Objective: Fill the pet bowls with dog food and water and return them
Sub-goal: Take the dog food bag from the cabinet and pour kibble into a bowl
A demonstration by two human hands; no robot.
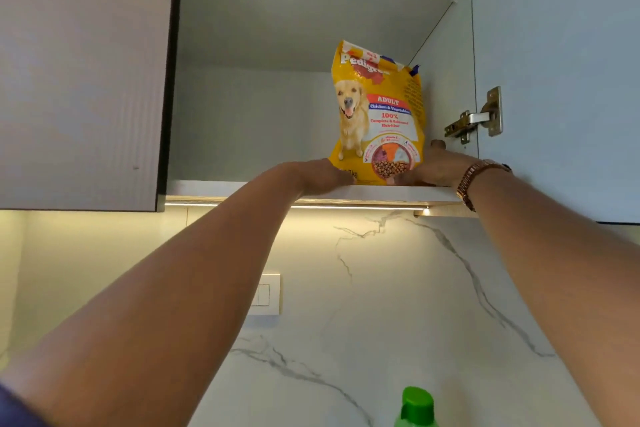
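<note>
Both hands, left hand [322,173] and right hand [433,168], are gripping the bottom corners of the upright dog food bag [377,114] standing between them at the frame's centre.

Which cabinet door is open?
The right-hand cabinet door, swung out with its metal hinge exposed beside the dog food bag. The grey left door stays closed.
</note>
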